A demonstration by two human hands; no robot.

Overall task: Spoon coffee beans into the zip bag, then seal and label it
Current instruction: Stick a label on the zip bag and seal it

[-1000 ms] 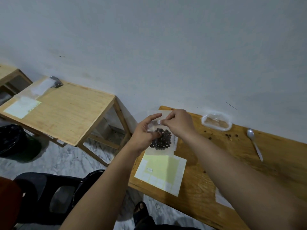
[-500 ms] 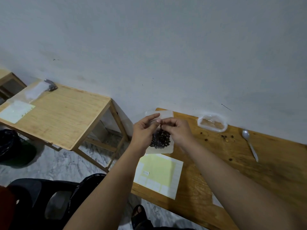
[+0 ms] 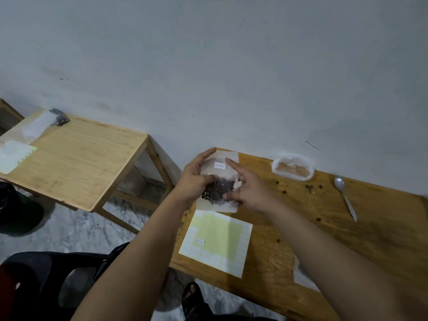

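My left hand grips the clear zip bag above the wooden table, thumb on the front and fingers behind its top. Dark coffee beans fill the bag's lower part. A small white label sits on the upper front of the bag. My right hand holds the bag's right side, its thumb on the beans and its straight index finger touching the bag right beside the label. The yellow label sheet lies flat below the bag. A metal spoon lies at the right.
A clear plastic container stands by the wall, with loose beans scattered near it. A second wooden table at the left carries a plastic bag and another sheet. A black chair is at the lower left.
Both hands pinched together near the bag's top before. Now my right index finger points beside a label stuck on the bag, and my left hand has shifted to hold the bag's left side.
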